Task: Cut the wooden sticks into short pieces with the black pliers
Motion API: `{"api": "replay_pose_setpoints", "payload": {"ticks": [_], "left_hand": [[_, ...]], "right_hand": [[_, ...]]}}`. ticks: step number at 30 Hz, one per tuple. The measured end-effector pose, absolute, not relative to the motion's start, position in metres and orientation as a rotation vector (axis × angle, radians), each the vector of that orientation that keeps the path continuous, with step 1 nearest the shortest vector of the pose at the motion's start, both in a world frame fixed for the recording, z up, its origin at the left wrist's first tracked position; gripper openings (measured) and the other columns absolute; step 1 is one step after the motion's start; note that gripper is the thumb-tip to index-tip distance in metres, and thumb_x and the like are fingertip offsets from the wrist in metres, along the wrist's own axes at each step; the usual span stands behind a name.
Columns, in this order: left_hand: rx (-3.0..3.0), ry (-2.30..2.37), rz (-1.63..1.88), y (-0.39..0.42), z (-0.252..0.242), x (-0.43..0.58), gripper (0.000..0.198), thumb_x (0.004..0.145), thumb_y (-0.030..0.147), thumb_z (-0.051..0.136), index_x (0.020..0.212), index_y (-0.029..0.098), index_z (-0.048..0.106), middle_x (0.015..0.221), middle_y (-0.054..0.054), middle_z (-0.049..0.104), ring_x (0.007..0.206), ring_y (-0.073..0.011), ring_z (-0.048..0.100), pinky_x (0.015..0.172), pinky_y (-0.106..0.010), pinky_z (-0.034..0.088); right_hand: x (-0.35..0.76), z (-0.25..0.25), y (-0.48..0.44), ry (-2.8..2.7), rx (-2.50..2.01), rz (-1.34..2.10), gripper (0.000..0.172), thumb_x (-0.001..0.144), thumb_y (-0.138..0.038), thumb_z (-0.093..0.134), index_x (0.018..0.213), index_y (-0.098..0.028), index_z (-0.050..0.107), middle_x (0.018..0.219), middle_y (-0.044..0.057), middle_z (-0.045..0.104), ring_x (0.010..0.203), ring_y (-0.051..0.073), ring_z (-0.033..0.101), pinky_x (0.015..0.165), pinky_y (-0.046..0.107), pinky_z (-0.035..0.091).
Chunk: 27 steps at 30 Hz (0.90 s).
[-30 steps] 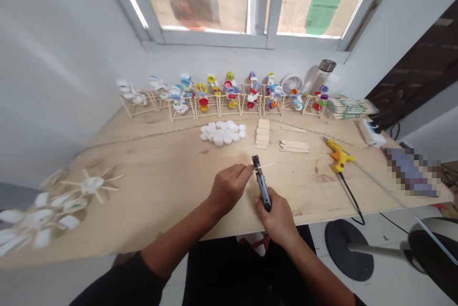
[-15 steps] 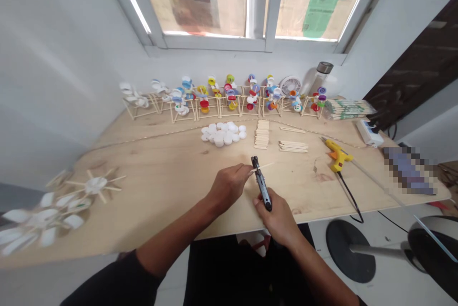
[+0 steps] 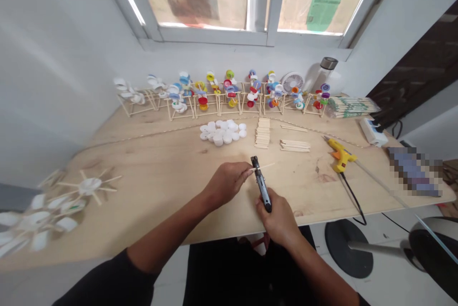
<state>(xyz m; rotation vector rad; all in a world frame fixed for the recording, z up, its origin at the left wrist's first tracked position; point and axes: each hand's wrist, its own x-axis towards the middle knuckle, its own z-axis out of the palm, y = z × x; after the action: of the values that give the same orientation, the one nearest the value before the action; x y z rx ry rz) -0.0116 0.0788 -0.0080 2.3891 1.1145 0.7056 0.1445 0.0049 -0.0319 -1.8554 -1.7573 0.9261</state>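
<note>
Just below the middle of the frame, my left hand (image 3: 229,184) pinches one end of a thin wooden stick (image 3: 265,166) between thumb and fingertips. The stick points to the right, just above the bench (image 3: 157,163). My right hand (image 3: 279,220), lower and a little to the right, is wrapped tight around the dark handles of a pair of cutters (image 3: 260,184). The head of the cutters meets the stick right beside my left fingertips; I cannot tell whether the blades have bitten into it.

Above my hands, toward the middle of the frame, lies a heap of white bottle caps (image 3: 223,132). To its right are a neat stack of flat sticks (image 3: 263,133) and then a smaller bundle of sticks (image 3: 295,145). A yellow glue gun (image 3: 339,155) rests at the right, its cord running off the near edge. Along the wall under the window stands a row of stick frames with coloured caps (image 3: 229,91), with a small white fan (image 3: 291,82) near its right end. At the left edge lies a white cap wheel with stick spokes (image 3: 89,186).
</note>
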Motion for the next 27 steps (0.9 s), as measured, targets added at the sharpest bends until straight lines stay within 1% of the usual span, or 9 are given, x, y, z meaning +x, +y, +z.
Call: {"api": "replay_pose_setpoints", "payload": {"ticks": [2,4,8,12,15,20,22,27], "left_hand": [[2.425,1.137,0.775,0.078,-0.014,-0.01,0.023,0.087,0.026,0.038,0.083,0.015,0.058,0.073,-0.003,0.062,0.064,-0.0119,0.057,0.06,-0.021,0.042],[2.467,1.183,0.853,0.075,-0.021,-0.008,0.023,0.087,0.026,0.038,0.086,0.015,0.059,0.076,-0.004,0.063,0.067,-0.0125,0.058,0.062,-0.022,0.044],[2.628,1.309,0.962,0.067,-0.032,-0.006,0.022,0.087,0.023,0.039,0.089,0.015,0.059,0.07,-0.004,0.06,0.063,-0.012,0.056,0.058,-0.021,0.042],[2.803,1.355,0.983,0.061,-0.036,-0.006,0.02,0.086,0.019,0.04,0.085,0.015,0.059,0.066,-0.003,0.057,0.059,-0.0118,0.053,0.055,-0.022,0.04],[2.751,1.352,0.97,0.061,-0.033,-0.005,0.023,0.087,0.022,0.038,0.081,0.015,0.058,0.062,-0.002,0.054,0.055,-0.0112,0.051,0.052,-0.021,0.038],[2.505,1.211,0.893,0.063,-0.021,-0.004,0.026,0.088,0.025,0.034,0.083,0.015,0.057,0.067,-0.003,0.058,0.058,-0.0106,0.053,0.055,-0.02,0.04],[2.41,1.177,0.812,0.065,-0.014,-0.006,0.025,0.087,0.025,0.035,0.08,0.015,0.057,0.063,-0.001,0.057,0.054,-0.0096,0.051,0.052,-0.019,0.038],[2.23,1.076,0.591,0.076,0.003,-0.013,0.029,0.084,0.025,0.04,0.059,0.015,0.051,0.051,0.004,0.05,0.047,-0.0073,0.046,0.049,-0.017,0.034]], "right_hand": [[0.144,-0.033,0.006,-1.75,-1.869,0.911,0.011,0.078,-0.027,0.048,0.077,-0.018,0.054,0.068,0.003,0.062,0.062,0.016,0.056,0.057,0.023,0.034],[0.143,-0.033,0.006,-1.744,-1.877,0.902,0.012,0.078,-0.028,0.048,0.077,-0.018,0.055,0.068,0.004,0.063,0.062,0.017,0.056,0.057,0.023,0.035],[0.143,-0.033,0.006,-1.741,-1.875,0.899,0.013,0.078,-0.03,0.048,0.075,-0.019,0.054,0.068,0.003,0.063,0.064,0.017,0.057,0.058,0.024,0.035],[0.145,-0.031,0.004,-1.746,-1.821,0.93,0.012,0.077,-0.03,0.049,0.074,-0.019,0.053,0.068,0.002,0.062,0.064,0.017,0.057,0.059,0.024,0.035],[0.146,-0.03,0.002,-1.736,-1.795,0.953,0.013,0.078,-0.031,0.049,0.074,-0.019,0.054,0.067,0.001,0.062,0.063,0.016,0.056,0.058,0.023,0.035],[0.148,-0.029,-0.002,-1.733,-1.773,0.962,0.013,0.078,-0.029,0.048,0.075,-0.018,0.054,0.064,0.001,0.059,0.06,0.015,0.054,0.056,0.022,0.034],[0.148,-0.028,-0.002,-1.732,-1.764,0.974,0.013,0.078,-0.029,0.048,0.075,-0.018,0.053,0.064,0.0,0.059,0.059,0.014,0.053,0.054,0.022,0.033],[0.148,-0.029,-0.003,-1.746,-1.761,0.988,0.011,0.077,-0.028,0.049,0.075,-0.018,0.054,0.065,0.001,0.06,0.06,0.015,0.054,0.056,0.023,0.034]]}}
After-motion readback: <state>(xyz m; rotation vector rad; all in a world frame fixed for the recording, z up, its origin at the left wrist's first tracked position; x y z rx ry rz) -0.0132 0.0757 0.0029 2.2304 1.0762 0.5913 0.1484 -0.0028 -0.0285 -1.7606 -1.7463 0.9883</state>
